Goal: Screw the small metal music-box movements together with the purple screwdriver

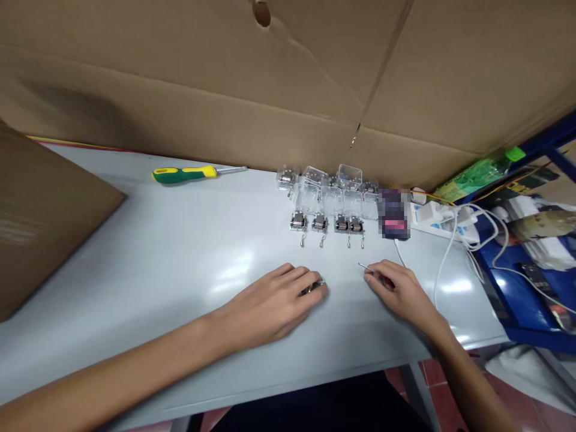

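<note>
My left hand (281,300) rests on the grey table, its fingers closed round a small metal music box movement (312,288) that they mostly cover. To its right, my right hand (402,291) pinches a small screwdriver (365,267); the thin metal shaft points left, and the handle is largely hidden in the fingers. Beyond both hands, several hand-crank music box movements (319,222) lie in a row with their cranks toward me. Directly behind them are clear plastic cases (332,200), some at the back with movements in them.
A green and yellow screwdriver (186,174) lies at the back left. Right of the cases are a phone (394,216) with a blurred screen and a white power strip (443,225) with cables. Cardboard (202,90) walls the back; a cardboard box (49,222) stands left. A blue rack (524,300) adjoins the right.
</note>
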The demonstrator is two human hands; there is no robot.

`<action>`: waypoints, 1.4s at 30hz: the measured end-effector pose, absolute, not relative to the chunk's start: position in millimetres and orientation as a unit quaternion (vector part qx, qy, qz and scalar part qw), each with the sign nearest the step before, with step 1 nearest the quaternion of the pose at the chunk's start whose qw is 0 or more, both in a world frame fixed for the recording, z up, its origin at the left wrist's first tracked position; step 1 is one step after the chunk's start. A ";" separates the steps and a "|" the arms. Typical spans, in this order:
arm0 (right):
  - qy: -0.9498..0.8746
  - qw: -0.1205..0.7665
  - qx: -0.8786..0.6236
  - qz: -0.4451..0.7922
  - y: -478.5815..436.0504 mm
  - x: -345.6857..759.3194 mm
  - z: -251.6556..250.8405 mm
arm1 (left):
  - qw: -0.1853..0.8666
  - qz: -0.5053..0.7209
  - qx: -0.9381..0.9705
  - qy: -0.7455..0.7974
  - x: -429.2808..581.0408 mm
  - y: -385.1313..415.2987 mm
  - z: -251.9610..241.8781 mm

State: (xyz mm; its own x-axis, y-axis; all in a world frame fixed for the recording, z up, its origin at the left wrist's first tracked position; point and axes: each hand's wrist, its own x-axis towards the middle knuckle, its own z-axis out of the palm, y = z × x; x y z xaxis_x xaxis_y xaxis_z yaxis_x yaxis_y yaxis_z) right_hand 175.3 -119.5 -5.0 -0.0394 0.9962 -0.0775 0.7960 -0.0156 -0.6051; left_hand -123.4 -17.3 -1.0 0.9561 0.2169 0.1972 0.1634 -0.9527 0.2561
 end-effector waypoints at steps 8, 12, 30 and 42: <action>-0.708 0.162 -0.660 0.194 -91.7 189.9 2.1 | 0.147 0.137 0.973 0.114 -126.6 -19.1 -5.2; -0.705 0.196 -0.674 0.096 -49.4 209.7 17.5 | 0.169 0.156 0.966 0.118 -126.0 -18.1 -4.9; -0.657 0.342 -0.669 -0.058 -37.5 231.9 16.5 | 0.139 0.110 0.977 0.119 -132.9 -19.1 -6.1; -0.667 0.354 -0.649 -0.091 -54.9 254.6 46.9 | 0.062 0.124 0.989 -0.050 -14.4 -21.9 10.2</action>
State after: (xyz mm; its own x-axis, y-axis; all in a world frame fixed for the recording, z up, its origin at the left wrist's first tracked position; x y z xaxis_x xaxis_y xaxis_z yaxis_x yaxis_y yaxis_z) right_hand 254.6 -54.9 46.9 0.0940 0.8023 0.5895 0.9304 0.1400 -0.3388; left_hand -14.4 -21.9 10.2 0.9642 -0.0827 0.2518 -0.1137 -0.9873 0.1110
